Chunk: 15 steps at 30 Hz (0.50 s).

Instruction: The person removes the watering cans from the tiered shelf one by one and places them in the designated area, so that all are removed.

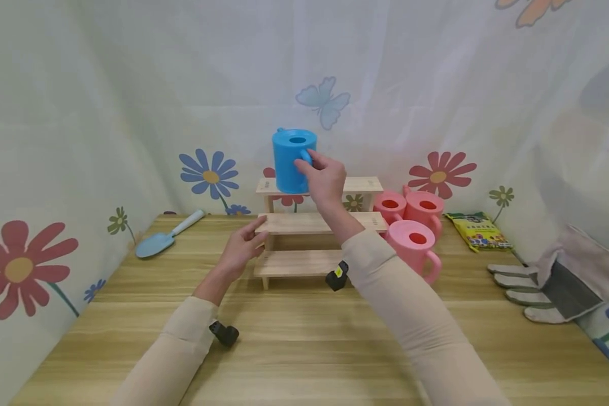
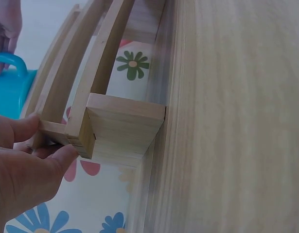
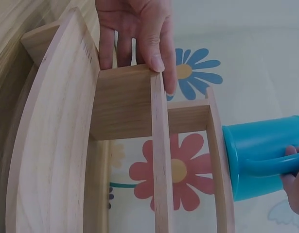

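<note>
My right hand (image 1: 327,179) grips the handle of a blue watering can (image 1: 289,163), which stands upright at the left part of the top board of a three-tier wooden shelf (image 1: 314,224). In the right wrist view, the base of the blue can (image 3: 251,145) meets the top board. My left hand (image 1: 242,245) holds the left end of the middle board. Thumb and fingers of the left hand (image 2: 27,174) lie around that board's end in the left wrist view. Right of the shelf stand three pink watering cans (image 1: 411,235).
A light-blue trowel (image 1: 157,242) lies at the table's back left. To the right are a yellow packet (image 1: 479,231) and a pair of grey-and-white gloves (image 1: 563,287). A flowered curtain (image 1: 223,73) hangs behind the wooden table (image 1: 284,349).
</note>
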Motion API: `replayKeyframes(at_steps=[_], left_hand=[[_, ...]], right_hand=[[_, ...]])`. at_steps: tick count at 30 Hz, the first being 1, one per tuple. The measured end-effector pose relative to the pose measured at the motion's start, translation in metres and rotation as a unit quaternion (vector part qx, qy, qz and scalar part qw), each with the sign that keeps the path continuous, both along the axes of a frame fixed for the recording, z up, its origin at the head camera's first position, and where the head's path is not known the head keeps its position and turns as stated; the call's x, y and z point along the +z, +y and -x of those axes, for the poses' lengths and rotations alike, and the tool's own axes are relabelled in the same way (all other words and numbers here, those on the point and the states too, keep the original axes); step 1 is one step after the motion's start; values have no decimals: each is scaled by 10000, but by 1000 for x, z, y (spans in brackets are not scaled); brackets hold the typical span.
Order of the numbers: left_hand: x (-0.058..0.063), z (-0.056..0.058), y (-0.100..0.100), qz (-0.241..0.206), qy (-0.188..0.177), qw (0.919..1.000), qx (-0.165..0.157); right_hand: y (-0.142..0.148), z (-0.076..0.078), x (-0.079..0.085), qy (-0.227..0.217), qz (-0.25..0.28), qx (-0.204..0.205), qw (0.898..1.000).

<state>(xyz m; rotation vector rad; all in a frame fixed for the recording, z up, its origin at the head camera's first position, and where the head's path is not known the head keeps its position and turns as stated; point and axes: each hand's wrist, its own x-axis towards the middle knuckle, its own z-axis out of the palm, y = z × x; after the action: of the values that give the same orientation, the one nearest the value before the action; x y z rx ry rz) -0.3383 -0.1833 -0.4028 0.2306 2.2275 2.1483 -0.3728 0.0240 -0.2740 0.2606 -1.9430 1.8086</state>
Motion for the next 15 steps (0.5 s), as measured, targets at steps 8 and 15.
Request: replayKeyframes(at_steps=[8,15], left_hand=[[1,-1,1,-23,0,10000,-20],[2,-1,3,13,14,10000,-14]], right_hand=[[4,-1,4,-250,672,-71,9974],[8,-2,9,-345,587,-118,9976]])
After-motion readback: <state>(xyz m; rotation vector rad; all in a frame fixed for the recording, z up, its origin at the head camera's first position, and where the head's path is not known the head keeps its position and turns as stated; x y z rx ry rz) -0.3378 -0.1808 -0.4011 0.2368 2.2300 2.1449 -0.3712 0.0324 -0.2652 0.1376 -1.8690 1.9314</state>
